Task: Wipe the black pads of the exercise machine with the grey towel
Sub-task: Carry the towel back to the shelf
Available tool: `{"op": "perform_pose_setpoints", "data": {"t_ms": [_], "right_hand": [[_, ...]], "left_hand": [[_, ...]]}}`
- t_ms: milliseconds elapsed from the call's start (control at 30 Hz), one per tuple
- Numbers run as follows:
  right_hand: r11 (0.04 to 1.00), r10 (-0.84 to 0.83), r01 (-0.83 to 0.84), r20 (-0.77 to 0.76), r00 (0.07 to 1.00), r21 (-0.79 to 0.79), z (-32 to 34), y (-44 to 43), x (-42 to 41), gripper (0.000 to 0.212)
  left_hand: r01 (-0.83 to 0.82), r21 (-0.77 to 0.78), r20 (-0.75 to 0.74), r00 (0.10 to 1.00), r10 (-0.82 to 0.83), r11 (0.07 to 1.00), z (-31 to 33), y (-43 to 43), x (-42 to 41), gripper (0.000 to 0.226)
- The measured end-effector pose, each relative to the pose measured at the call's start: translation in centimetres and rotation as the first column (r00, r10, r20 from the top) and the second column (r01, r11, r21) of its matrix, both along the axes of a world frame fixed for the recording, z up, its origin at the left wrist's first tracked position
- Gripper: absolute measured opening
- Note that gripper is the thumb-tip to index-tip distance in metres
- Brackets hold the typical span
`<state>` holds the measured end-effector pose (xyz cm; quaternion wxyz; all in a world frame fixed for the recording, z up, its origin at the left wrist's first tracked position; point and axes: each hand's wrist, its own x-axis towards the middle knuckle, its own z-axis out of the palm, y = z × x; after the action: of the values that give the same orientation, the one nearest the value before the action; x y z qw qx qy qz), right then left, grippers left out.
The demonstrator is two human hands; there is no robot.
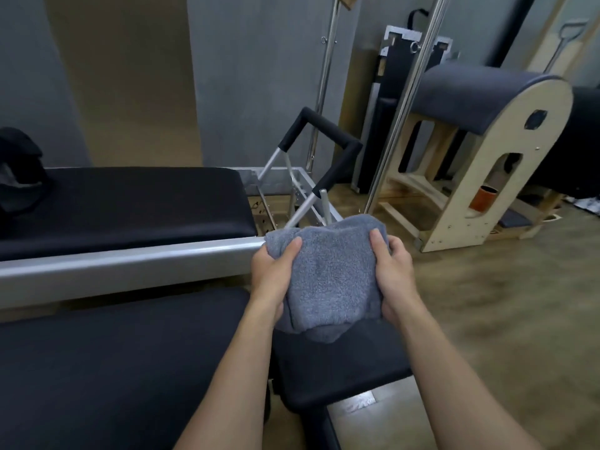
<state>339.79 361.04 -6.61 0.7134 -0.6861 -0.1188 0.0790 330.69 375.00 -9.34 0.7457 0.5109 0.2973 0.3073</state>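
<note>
Above the small black pad [341, 368], the grey towel [328, 274] hangs folded between both hands. Left hand [272, 274] and right hand [394, 271] each pinch a side edge, thumbs on top. Soft, light and limp, it probably wipes best bunched under a flat palm; the fingers beneath are hidden.

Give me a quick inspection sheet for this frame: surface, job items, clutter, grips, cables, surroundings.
Surface: black pads, no marks visible.
Job's things: grey towel bunched, held off the pads; small black pad below it.
Clutter: dark bag on the far pad.
Grips: left hand and right hand both closed on the towel.
Cables: nothing seen.
Surroundings: padded foot bar, wooden barrel, orange roller, wood floor.
</note>
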Motion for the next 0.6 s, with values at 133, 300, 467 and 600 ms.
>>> {"op": "perform_pose_setpoints", "data": {"t_ms": [133,300,467,600], "right_hand": [[0.991,-0.051,0.057,-0.05,0.997,0.123,8.9,-1.5,-0.8,0.019],[0.964,-0.124,0.141,-0.087,0.988,0.224,23.8,-7.8,-1.9,0.017],[0.934,-0.235,0.236,-0.036,0.971,0.267,38.5,-18.5,-3.8,0.017],[0.891,-0.393,0.369,0.042,0.919,0.266,46.0,-27.0,-6.5,0.017]], "left_hand": [[0.049,-0.007,0.033,0.998,-0.049,0.999,10.2,-1.4,-0.1,0.028],[0.098,0.084,0.071,0.992,-0.104,0.992,27.2,-7.1,-0.7,0.03],[0.203,0.119,0.113,0.97,-0.216,0.972,42.0,-17.2,-1.1,0.028],[0.317,0.151,0.176,0.924,-0.341,0.936,48.7,-24.7,-0.8,0.02]]}}
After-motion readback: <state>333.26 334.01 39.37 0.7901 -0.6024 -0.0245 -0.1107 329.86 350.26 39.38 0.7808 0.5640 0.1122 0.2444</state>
